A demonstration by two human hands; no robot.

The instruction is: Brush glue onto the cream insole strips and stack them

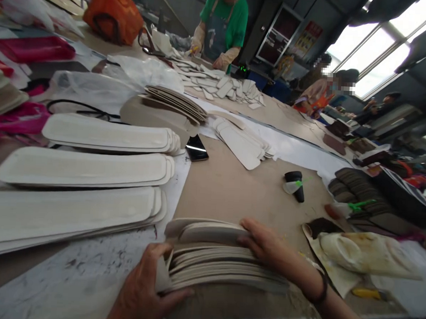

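The pile (217, 269) is on the near part of the desk (225, 188), between the two hands. It is made of lots of thin, flat pieces, long from side to side. Their edges are up, so they look like pages of a thick book. The edges are pale cream, and the flat sides I can see are a dull gray-brown. The pieces bend in a soft curve. The front ones are packed close together. At the back, a few lean away, with a gap before the rest, and their top corners look round.

The left hand (144, 289) is wrapped around the left end, with its thumb along the front. The right hand (269, 245) touches the back pieces near the right end, its fingers at their top edge. I cannot tell if it is squeezing them.

To the left lie three stacks of long white strips (87, 167) with round corners. Past the pile there is a shiny black slab (197, 148), and a black cup (295, 185) lies farther right.
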